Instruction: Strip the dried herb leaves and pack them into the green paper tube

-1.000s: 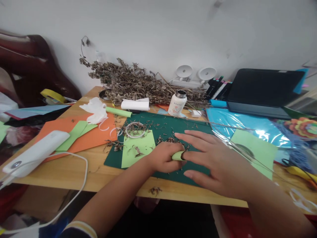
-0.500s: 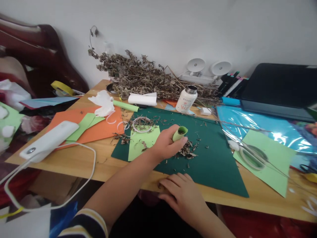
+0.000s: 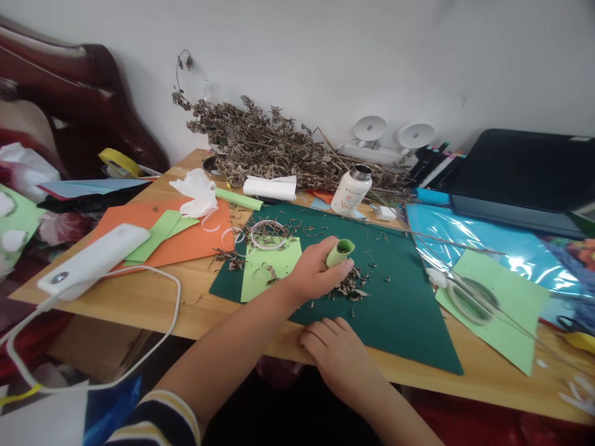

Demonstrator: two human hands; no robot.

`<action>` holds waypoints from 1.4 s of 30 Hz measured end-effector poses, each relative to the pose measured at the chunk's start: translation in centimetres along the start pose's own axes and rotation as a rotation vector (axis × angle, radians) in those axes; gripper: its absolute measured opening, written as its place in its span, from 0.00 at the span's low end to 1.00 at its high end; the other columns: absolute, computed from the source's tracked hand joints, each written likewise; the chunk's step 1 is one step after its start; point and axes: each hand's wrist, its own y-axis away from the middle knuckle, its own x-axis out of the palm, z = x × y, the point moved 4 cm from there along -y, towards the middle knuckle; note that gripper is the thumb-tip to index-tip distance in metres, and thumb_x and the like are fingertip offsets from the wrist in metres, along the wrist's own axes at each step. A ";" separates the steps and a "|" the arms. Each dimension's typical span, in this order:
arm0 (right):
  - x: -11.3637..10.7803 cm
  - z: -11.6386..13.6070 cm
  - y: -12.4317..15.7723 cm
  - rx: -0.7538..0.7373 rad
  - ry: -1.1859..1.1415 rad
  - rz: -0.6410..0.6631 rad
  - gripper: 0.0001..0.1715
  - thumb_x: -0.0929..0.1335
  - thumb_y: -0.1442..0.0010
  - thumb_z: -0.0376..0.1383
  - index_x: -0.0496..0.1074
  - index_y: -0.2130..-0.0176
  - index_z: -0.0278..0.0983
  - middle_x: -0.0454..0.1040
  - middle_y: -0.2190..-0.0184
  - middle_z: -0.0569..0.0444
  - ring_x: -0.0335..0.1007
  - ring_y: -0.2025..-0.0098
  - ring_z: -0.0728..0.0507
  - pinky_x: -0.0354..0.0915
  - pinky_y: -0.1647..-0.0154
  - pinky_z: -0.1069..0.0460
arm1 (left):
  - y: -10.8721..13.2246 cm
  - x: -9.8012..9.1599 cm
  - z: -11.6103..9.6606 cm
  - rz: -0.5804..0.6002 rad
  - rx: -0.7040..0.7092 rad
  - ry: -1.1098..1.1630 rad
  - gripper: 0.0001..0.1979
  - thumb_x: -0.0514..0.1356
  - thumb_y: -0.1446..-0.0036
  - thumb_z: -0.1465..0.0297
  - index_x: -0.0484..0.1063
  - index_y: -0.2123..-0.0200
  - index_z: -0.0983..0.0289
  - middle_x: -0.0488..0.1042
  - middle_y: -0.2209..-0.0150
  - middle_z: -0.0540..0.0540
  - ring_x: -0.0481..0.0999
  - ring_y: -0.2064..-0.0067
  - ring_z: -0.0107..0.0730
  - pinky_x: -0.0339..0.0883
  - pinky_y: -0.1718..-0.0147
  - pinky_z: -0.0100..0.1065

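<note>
My left hand (image 3: 312, 272) is closed around a small rolled tube of light green paper (image 3: 339, 251), held tilted with its open end up, above the dark green sheet (image 3: 400, 310). A little heap of dried leaf crumbs (image 3: 351, 285) lies on that sheet just right of the hand. At the table's front edge, over the sheet's near border, rests my right hand (image 3: 337, 356); its fingers are curled down and what they hold, if anything, is hidden.
A pile of dried branches (image 3: 274, 152) lies along the wall with a white bottle (image 3: 352, 191) before it. Orange and light green papers (image 3: 181, 232), a tape ring (image 3: 266, 234), a white device with cable (image 3: 95, 259), a black laptop (image 3: 520, 173) and blue cellophane (image 3: 465, 232) crowd the table.
My right hand left the crumb heap and drew back to the table's front edge. My left hand tilted the green tube's open end upward and holds it there.
</note>
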 end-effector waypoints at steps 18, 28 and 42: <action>-12.6 -5.0 1.5 0.138 -0.639 -0.522 0.04 0.59 0.45 0.31 0.61 0.70 0.39 0.63 0.72 0.56 0.61 0.69 0.50 0.60 0.70 0.55 | 2.2 3.9 -1.2 0.394 0.149 0.304 0.08 0.53 0.55 0.68 0.56 0.78 0.65 0.58 0.80 0.47 0.58 0.78 0.22 0.55 0.77 0.25; -13.4 -3.9 1.3 0.037 -0.102 -0.445 0.09 0.60 0.48 0.29 0.66 0.68 0.39 0.68 0.62 0.50 0.65 0.60 0.47 0.65 0.63 0.51 | 1.9 4.2 -0.6 0.409 0.164 0.188 0.05 0.52 0.54 0.69 0.59 0.75 0.66 0.62 0.77 0.50 0.61 0.74 0.24 0.60 0.73 0.26; -13.6 -4.6 2.7 0.026 -0.103 -0.607 0.10 0.60 0.47 0.30 0.66 0.64 0.38 0.72 0.63 0.50 0.68 0.61 0.46 0.68 0.63 0.51 | 1.9 4.0 -0.5 0.414 0.178 0.104 0.05 0.52 0.55 0.69 0.59 0.76 0.66 0.60 0.79 0.48 0.58 0.76 0.22 0.58 0.76 0.25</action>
